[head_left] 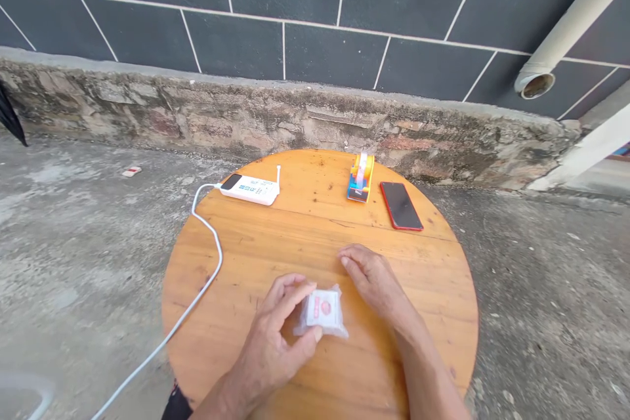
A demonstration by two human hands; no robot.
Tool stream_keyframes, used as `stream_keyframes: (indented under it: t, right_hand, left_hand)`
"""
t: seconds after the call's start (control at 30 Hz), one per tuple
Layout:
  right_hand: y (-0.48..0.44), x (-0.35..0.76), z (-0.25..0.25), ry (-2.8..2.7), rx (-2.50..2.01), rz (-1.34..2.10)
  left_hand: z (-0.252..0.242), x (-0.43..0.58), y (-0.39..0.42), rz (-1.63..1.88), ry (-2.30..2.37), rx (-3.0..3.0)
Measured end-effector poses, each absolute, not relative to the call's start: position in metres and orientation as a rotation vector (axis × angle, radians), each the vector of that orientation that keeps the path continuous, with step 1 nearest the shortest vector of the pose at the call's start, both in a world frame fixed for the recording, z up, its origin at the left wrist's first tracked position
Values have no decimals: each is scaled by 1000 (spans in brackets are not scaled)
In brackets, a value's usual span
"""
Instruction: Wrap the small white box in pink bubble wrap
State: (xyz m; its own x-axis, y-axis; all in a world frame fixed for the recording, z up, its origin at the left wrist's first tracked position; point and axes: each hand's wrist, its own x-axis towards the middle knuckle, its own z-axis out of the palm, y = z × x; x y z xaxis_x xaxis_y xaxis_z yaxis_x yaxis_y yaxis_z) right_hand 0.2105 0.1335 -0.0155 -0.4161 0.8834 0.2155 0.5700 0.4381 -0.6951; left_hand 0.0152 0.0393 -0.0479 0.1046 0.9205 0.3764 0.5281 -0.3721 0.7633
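A small white box (pixel 325 308) with red print, wrapped in clear plastic, lies on the round wooden table (pixel 236 256). My left hand (pixel 280 321) grips its left side, with the thumb at the near edge and the fingers at the far edge. Loose plastic wrap sticks out around the box. Beyond the box and to its right, my right hand (pixel 367 275) rests low over the tabletop, apart from the box. Its fingers are curled in, with thumb and forefinger close together. Whatever they may hold is hidden.
At the back stands a yellow and blue tape dispenser (pixel 361 177), with a red-edged phone (pixel 401 205) to its right. A white device with an antenna (pixel 251 189) sits at the back left; its white cable (pixel 219 249) runs off the table's left side. Behind is a tiled wall (pixel 236 46).
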Motion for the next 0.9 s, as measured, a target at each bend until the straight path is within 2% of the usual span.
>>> stream_keyframes:
  t: [0.17, 0.5, 0.9]
  right_hand:
    - [142, 211, -31, -1887, -1257, 913]
    - [144, 215, -35, -1723, -1207, 1050]
    - [134, 205, -57, -1588, -1242, 858]
  left_hand:
    - [-46, 9, 35, 1225, 1406, 1987]
    - [-50, 8, 36, 1138, 1390, 1996]
    - [-59, 9, 40, 1154, 1358, 1991]
